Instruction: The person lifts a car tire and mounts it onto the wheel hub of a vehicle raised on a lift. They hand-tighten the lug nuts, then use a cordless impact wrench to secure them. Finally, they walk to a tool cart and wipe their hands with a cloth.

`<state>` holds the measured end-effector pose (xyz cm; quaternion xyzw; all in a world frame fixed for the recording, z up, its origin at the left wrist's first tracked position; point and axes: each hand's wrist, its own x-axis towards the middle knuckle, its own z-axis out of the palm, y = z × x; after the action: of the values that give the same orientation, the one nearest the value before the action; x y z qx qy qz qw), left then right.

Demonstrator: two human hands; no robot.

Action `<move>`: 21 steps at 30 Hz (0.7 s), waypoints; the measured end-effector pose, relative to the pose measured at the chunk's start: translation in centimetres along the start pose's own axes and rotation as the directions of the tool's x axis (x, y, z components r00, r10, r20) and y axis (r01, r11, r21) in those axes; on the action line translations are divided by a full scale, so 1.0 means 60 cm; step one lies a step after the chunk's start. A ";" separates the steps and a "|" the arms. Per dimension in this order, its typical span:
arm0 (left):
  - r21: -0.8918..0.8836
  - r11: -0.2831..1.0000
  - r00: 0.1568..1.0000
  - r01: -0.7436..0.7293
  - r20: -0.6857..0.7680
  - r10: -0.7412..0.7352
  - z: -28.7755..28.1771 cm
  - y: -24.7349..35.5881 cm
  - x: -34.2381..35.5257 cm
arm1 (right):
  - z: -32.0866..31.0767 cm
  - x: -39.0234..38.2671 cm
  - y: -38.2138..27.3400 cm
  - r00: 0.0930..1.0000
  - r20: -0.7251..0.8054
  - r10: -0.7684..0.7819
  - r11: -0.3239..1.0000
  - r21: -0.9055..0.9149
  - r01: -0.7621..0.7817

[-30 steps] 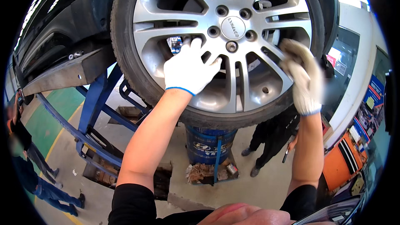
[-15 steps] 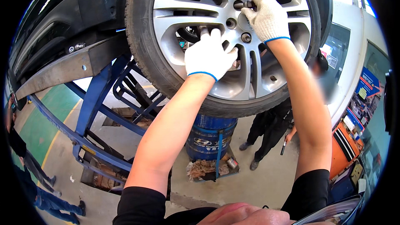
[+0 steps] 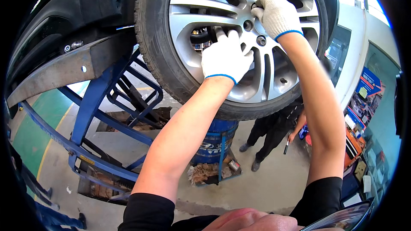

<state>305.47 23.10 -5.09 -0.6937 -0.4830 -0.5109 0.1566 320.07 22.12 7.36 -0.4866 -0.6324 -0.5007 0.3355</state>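
A silver alloy wheel (image 3: 261,81) with a black tyre (image 3: 156,30) stands raised in front of me, beside a dark car body. My left hand (image 3: 224,57), in a white knit glove, grips the wheel, its fingers reaching up into the gap between spokes and its thumb apart near a spoke. The fingertips are partly hidden there. My right hand (image 3: 278,15), gloved too, pinches a small dark lug nut (image 3: 253,5) at an upper hole by the hub; most of it is covered by the fingers. Two more bolt holes (image 3: 248,25) show beside the centre cap (image 3: 259,26).
On the left, a blue lift frame (image 3: 85,111) has a grey arm (image 3: 51,72) with a small metal socket (image 3: 73,46) on it. A blue drum (image 3: 214,145) stands below the wheel. Behind my right arm is a person in dark trousers (image 3: 272,132), near an orange cabinet (image 3: 353,145).
My right hand has pushed the lug nut deeper toward its hole, so less of it shows. The left hand keeps its place on the wheel; the whole view has shifted slightly.
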 end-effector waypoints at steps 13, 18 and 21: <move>0.003 0.999 0.997 -0.050 -0.062 0.050 0.012 -0.016 -0.001 | 0.006 0.010 -0.022 0.995 0.088 -0.042 0.943 -0.325 0.068; 0.002 1.000 1.000 -0.020 -0.004 0.020 0.009 -0.024 0.003 | 0.000 0.024 -0.028 0.971 0.203 -0.129 0.909 -0.367 0.198; -0.004 1.000 1.000 -0.012 0.004 0.012 0.012 -0.022 0.003 | -0.002 0.034 -0.019 0.924 0.381 0.015 0.992 -0.121 0.033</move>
<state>304.76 24.37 -5.62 -0.6981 -0.4779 -0.5094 0.1572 318.38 22.54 8.90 -0.5917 -0.6553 -0.4367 0.1727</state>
